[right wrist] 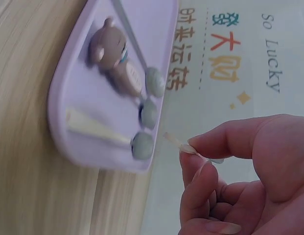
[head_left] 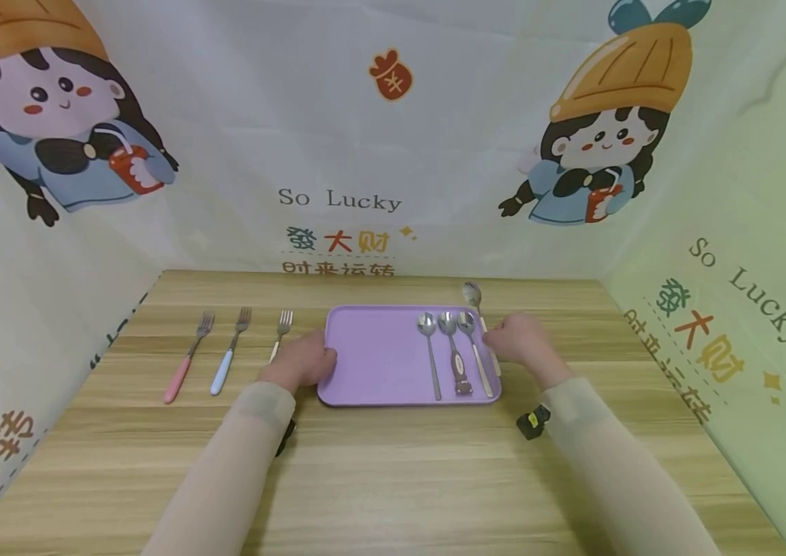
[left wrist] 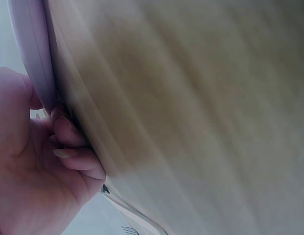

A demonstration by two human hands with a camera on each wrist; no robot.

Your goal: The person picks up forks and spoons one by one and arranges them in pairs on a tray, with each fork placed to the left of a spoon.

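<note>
A lilac tray (head_left: pixel 372 359) lies on the wooden table. My left hand (head_left: pixel 299 361) grips its left rim, thumb above and fingers curled beneath in the left wrist view. On the tray's right side three spoons lie side by side: a plain metal spoon (head_left: pixel 431 355), a brown bear-handled spoon (head_left: pixel 459 363) and a cream-handled spoon (head_left: pixel 480 359). Beside the right rim my right hand (head_left: pixel 521 338) pinches another cream-handled spoon (head_left: pixel 472 294) between thumb and forefinger, bowl pointing away. In the right wrist view the pinched handle (right wrist: pixel 176 142) is partly hidden by the fingers.
Left of the tray lie a pink-handled fork (head_left: pixel 183 369), a light-blue-handled fork (head_left: pixel 228 359) and a pale-handled fork (head_left: pixel 285 320), partly behind my left hand. A printed cloth (head_left: pixel 455 154) stands around the table's back and sides. Bare wood (head_left: pixel 400 471) shows in front.
</note>
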